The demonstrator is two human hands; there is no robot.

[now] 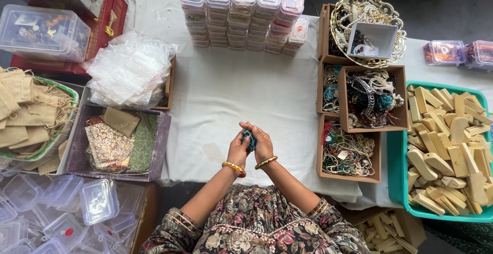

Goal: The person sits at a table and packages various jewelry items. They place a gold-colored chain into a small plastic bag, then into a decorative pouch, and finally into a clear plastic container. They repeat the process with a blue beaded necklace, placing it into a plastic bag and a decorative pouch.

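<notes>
Both hands worked a small teal-blue beaded piece (249,139) over the white-clothed surface (231,95).

The piece sat pinched between the left hand (238,149) and the right hand (263,144), both curled closed around it, fingertips touching; what it was exactly could not be told. The handling looked mid-step; any next move would call for a firm pinch. Right of the hands stood an open brown cardboard box of tangled bead jewellery (348,154); beyond that, a teal plastic tray of pale wooden blocks (396,166).

Clear lidded boxes (241,10) stacked far-centre — plastic bags (128,69) left.
</notes>
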